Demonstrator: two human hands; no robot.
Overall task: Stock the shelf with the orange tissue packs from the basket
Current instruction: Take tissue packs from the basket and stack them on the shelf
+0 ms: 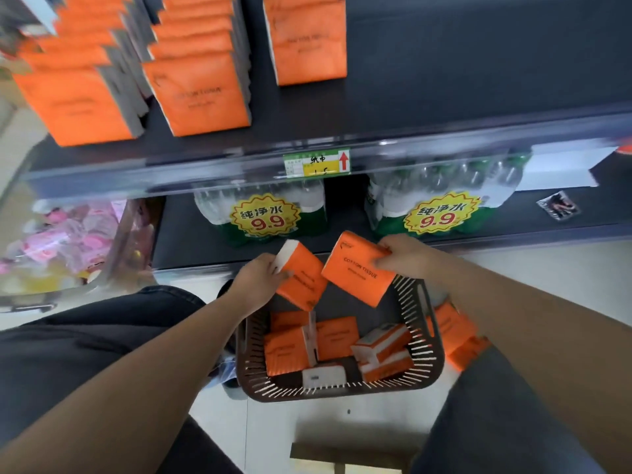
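Observation:
My left hand (258,282) grips one orange tissue pack (302,280) above the brown slotted basket (424,360). My right hand (407,256) grips a second orange pack (355,271), tilted, just right of the first. Several more orange packs (337,336) lie loose inside the basket. On the dark shelf (444,97) above stand rows of orange packs: a left row (78,104), a middle row (205,94) and a shorter row (309,46) further right.
The shelf's right part is bare. A price tag (316,163) sits on its front rail. Bottled water packs (263,213) with yellow 9.9 stickers fill the lower shelf. Pink goods (68,234) lie at left. More orange packs (458,336) lie beside the basket, right.

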